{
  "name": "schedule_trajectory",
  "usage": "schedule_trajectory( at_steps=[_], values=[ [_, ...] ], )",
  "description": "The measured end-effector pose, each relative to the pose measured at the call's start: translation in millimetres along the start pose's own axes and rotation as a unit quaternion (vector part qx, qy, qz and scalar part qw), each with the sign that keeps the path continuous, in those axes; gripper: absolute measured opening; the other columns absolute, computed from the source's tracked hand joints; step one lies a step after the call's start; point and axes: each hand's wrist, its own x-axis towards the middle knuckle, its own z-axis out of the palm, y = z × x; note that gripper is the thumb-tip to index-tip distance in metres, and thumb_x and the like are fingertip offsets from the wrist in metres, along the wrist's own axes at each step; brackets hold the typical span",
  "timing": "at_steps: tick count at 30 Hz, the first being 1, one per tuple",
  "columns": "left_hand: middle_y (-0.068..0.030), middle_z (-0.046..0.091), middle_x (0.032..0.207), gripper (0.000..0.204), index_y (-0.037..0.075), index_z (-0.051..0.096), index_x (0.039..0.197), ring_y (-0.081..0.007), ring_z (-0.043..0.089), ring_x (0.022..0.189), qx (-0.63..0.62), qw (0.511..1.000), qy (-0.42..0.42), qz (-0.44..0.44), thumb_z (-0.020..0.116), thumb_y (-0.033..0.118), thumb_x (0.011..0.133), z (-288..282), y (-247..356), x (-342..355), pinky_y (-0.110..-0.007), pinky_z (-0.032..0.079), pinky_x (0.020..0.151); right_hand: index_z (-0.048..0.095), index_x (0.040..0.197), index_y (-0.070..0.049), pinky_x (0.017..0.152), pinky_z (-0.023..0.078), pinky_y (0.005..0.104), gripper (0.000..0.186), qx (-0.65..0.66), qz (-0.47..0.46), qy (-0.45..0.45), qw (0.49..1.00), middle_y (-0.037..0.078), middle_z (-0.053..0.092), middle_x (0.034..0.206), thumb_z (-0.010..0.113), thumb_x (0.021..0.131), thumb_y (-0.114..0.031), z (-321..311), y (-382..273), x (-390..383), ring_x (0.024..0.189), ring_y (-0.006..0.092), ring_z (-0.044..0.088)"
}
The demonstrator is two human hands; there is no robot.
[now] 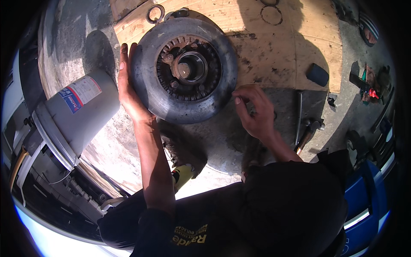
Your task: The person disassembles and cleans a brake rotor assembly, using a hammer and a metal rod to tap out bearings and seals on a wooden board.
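A dark round brake disc with a rusty hub and studs in its middle [185, 68] lies partly on a plywood board [274, 47]. My left hand [127, 85] rests flat against the disc's left rim, fingers stretched along it. My right hand [252, 109] hovers just off the disc's lower right edge, fingers curled with thumb and forefinger pinched close; whether anything small sits between them is too small to tell.
A white plastic bucket [75, 111] lies tilted at the left. A metal ring [155, 13] sits above the disc. A hammer [310, 130], a steel bar [298, 115] and a black block [317, 74] lie at the right on the concrete floor.
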Motion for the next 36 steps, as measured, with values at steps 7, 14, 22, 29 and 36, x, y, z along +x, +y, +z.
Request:
schedule_trajectory(
  at_steps=[7,14,22,29,36],
  values=[
    [-0.0242,0.037,0.163,0.073,-0.004,0.025,0.161,-0.0306,0.036,0.151,0.056,0.998,-0.003,0.015,0.041,0.043,0.107,4,6,10,-0.042,0.028,0.125,0.071,0.104,-0.005,0.071,0.057,0.0327,0.016,0.014,-0.022,0.047,0.999,0.011,0.069,0.099,0.07,0.09,0.001,-5,11,10,0.083,0.0231,0.072],
    [-0.0257,0.037,0.161,0.071,-0.004,0.025,0.161,-0.0322,0.038,0.149,0.038,0.999,0.014,0.007,0.038,0.041,0.107,7,3,10,-0.043,0.029,0.124,0.07,0.104,-0.003,0.073,0.056,0.0313,0.015,0.011,-0.016,0.028,0.999,0.012,0.07,0.102,0.068,0.09,0.004,-5,19,8,0.086,0.0221,0.071],
    [-0.0282,0.033,0.163,0.077,-0.004,0.025,0.161,-0.0345,0.036,0.15,0.051,0.997,-0.03,0.038,0.041,0.045,0.104,3,-2,10,-0.047,0.027,0.125,0.073,0.102,-0.007,0.069,0.057,0.0343,0.018,-0.014,-0.049,0.036,0.998,0.011,0.07,0.099,0.071,0.086,0.002,-4,20,19,0.084,0.0242,0.072],
    [-0.03,0.027,0.165,0.092,-0.003,0.023,0.162,-0.0389,0.032,0.152,0.021,0.994,-0.074,0.079,0.053,0.053,0.096,-4,-20,-8,-0.052,0.022,0.126,0.075,0.099,-0.007,0.063,0.056,0.0321,0.023,-0.018,-0.102,0.065,0.992,0.01,0.071,0.092,0.072,0.079,0.004,-9,22,18,0.075,0.0219,0.071],
    [-0.0284,0.023,0.167,0.101,0.0,0.021,0.164,-0.0393,0.024,0.156,0.082,0.984,-0.075,0.137,0.053,0.065,0.093,-18,-32,-21,-0.052,0.018,0.126,0.075,0.099,-0.005,0.057,0.053,0.03,0.026,-0.014,-0.167,0.117,0.979,0.012,0.071,0.086,0.07,0.076,0.006,-2,23,19,0.069,0.0199,0.07]
  ],
)
